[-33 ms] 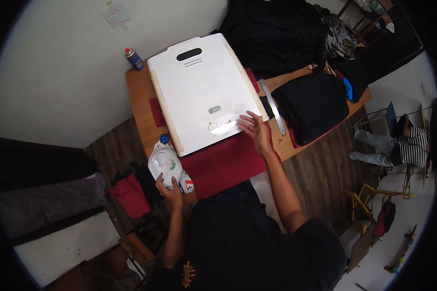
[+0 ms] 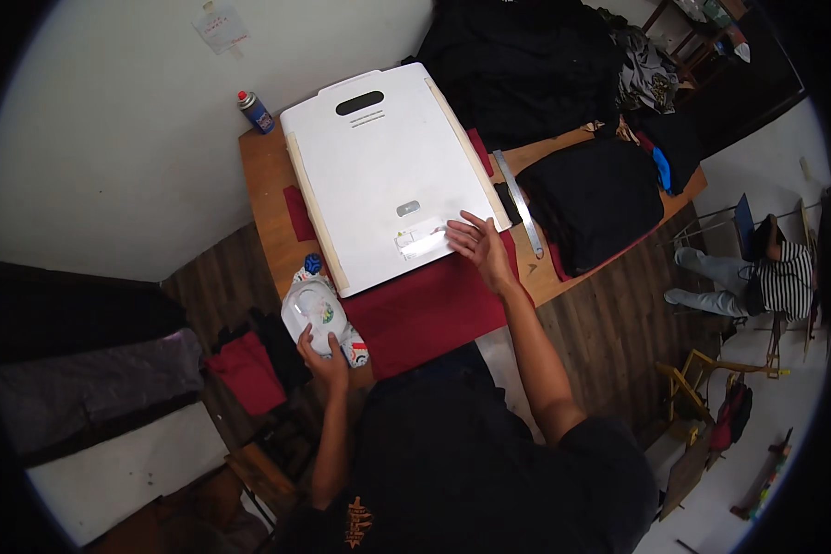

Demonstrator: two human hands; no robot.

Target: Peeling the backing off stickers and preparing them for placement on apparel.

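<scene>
A large white plastic panel (image 2: 379, 166) with an oval handle slot lies over dark red cloth (image 2: 425, 319) on the wooden table. Just above its near right corner hovers my right hand (image 2: 480, 247), fingers spread and empty. My left hand (image 2: 325, 365) has its fingers and thumb on the near edge of a white plastic container (image 2: 307, 307) with a rounded, see-through top. This container sits on a patterned cloth (image 2: 355, 353) at the table's left edge, close to a blue round object (image 2: 313, 264).
A spray can (image 2: 255, 112) with a red cap stands at the far left. Right of the panel lie a metal ruler (image 2: 521, 203) and folded black cloth (image 2: 589, 198). Behind is a big black fabric pile (image 2: 526, 69). Another person (image 2: 757, 277) is at the far right.
My right hand has shifted slightly left and shows more sharply. The left hand and the container look the same.
</scene>
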